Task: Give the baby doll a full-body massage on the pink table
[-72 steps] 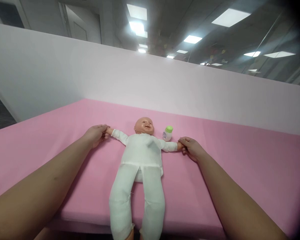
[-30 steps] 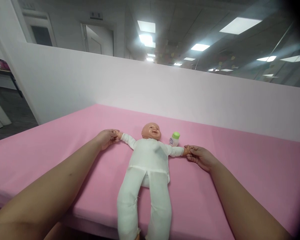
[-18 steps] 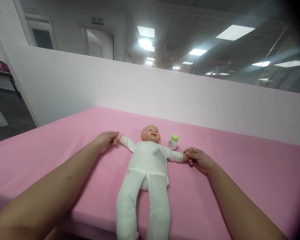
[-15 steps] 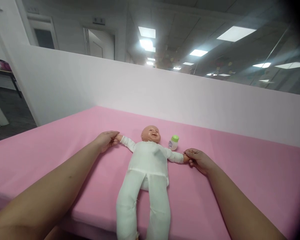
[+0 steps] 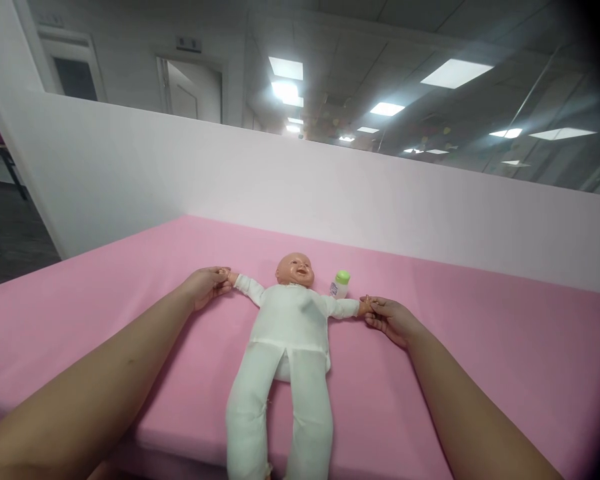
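1. Doll (image 5: 291, 321) lies face up on the pink mat (image 5: 480, 347), head at 12 o'clock, legs running to 6 over the mat's near edge; its feet are mostly out of view.
2. Your left hand (image 5: 203, 287), at 10 o'clock from the doll's chest, has thumb and fingers closed on one of its hands.
3. Your right hand (image 5: 393, 320), at 3 o'clock, pinches the other between thumb and loosely curled fingers.
4. You seem to be at the step of holding both its arms spread out sideways.
5. Your next move probably calls for a light, even grip on both sides, so the body doesn't twist or slide.
6. Mind the green-capped bottle (image 5: 339, 287) at 2 o'clock, just beyond the doll's arm; swinging that arm towards 12 could knock it.
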Demonstrator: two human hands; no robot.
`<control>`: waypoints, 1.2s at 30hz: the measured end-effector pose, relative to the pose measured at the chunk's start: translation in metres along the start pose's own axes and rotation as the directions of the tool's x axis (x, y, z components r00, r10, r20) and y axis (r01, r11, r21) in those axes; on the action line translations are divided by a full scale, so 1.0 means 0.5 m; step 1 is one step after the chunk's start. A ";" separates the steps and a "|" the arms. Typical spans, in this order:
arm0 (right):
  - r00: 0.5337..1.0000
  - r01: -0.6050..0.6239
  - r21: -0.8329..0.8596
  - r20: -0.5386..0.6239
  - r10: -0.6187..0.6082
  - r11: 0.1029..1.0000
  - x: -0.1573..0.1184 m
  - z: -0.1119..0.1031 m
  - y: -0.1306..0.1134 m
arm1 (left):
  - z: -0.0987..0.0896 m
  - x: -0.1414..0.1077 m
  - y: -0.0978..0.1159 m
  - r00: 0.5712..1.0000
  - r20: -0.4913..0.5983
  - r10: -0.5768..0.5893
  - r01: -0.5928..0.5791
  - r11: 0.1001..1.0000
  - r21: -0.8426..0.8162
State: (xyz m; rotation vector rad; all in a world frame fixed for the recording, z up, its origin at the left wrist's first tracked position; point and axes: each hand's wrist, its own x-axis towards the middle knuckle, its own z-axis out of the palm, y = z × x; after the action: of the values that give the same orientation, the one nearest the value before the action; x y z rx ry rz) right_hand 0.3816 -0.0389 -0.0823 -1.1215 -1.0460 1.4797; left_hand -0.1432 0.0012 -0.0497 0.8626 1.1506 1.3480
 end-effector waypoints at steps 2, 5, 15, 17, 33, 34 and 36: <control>1.000 -0.008 0.010 0.015 0.008 1.000 -0.003 -0.003 -0.001 | 0.000 -0.003 -0.001 1.000 0.010 0.010 -0.010 1.000 -0.021; 0.999 -0.004 -0.001 0.038 0.004 1.000 -0.009 0.000 -0.003 | 0.001 -0.008 0.000 1.000 0.019 0.023 -0.023 1.000 -0.020; 0.998 0.066 -0.109 0.007 -0.066 0.992 -0.006 0.022 0.003 | -0.003 -0.003 -0.002 0.998 0.053 0.045 -0.050 0.995 0.091; 0.998 0.070 -0.135 0.007 -0.070 0.988 -0.005 0.024 0.004 | -0.003 -0.001 -0.003 0.998 0.042 0.051 -0.055 0.994 0.091; 1.000 -0.012 -0.038 0.026 0.013 0.999 -0.010 0.013 -0.006 | -0.003 0.002 0.000 1.000 0.005 -0.004 0.004 0.999 0.042; 0.999 -0.019 -0.039 0.032 0.020 0.999 -0.012 0.012 -0.007 | -0.004 0.003 -0.001 1.000 0.016 0.000 0.000 0.999 0.042; 0.999 -0.020 -0.053 0.042 0.022 0.998 -0.016 0.011 -0.009 | -0.008 0.006 -0.003 0.999 0.032 0.014 -0.016 0.998 0.059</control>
State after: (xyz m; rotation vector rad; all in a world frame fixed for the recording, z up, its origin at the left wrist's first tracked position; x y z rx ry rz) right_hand 0.3782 -0.0465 -0.0756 -1.1449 -1.1111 1.5062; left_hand -0.1470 0.0032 -0.0526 0.9333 1.1663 1.3137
